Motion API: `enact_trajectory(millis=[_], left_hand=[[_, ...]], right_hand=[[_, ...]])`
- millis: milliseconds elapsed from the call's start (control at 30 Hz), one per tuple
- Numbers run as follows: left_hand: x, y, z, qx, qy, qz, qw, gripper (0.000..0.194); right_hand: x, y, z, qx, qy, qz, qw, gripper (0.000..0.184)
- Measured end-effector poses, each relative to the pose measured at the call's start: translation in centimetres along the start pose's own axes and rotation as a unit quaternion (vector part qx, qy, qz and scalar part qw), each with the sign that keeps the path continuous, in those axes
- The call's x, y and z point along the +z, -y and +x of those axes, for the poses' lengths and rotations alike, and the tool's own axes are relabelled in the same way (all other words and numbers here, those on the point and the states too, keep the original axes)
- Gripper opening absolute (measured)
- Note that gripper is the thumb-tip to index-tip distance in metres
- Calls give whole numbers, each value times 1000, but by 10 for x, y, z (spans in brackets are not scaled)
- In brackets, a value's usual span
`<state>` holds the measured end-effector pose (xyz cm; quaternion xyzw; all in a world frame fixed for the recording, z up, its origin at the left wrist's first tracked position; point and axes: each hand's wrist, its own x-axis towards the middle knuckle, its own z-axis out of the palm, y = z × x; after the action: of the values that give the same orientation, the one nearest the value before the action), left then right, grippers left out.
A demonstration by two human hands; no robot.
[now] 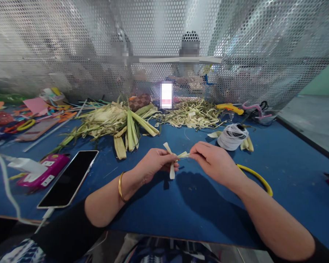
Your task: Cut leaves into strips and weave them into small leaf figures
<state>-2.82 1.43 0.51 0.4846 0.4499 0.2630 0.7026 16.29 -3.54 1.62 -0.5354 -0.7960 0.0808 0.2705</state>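
My left hand [165, 160] pinches a small piece of pale corn husk [172, 171], whose narrow strips cross at the fingertips. One strip points up, one hangs down, and another reaches right. Close by on the right, my right hand [210, 159] is closed with thumb and forefinger together on a thin whitish strand beside that strip's end; whether it is thread or husk I cannot tell. Beyond the right hand stands a spool of white thread [232, 137]. A curved yellow handle [256, 178] lies partly hidden under the right forearm.
Corn husks [106, 118] and shredded husk strips [193, 114] lie along the back of the blue table [153, 208]. A phone [68, 179] and a magenta power strip [45, 171] with cables are at left. A perforated metal screen [153, 40] rises behind; a yellow-handled tool [230, 108] lies near it.
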Motion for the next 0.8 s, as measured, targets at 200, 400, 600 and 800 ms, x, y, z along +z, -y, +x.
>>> enact_trajectory(millis=[200, 400, 600, 800], left_hand=[[3, -1, -5, 9, 51, 76, 996, 21], [5, -3, -10, 6, 143, 113, 983, 18], [4, -7, -11, 109, 101, 67, 987, 14], [1, -5, -4, 183, -48, 90, 978, 10]], right_hand=[[5, 3, -1, -54, -15, -72, 996, 24], [11, -4, 5, -19, 8, 43, 999, 19], [37, -15, 10, 193, 36, 346, 918, 21], [51, 6, 4, 238, 21, 381, 893, 24]])
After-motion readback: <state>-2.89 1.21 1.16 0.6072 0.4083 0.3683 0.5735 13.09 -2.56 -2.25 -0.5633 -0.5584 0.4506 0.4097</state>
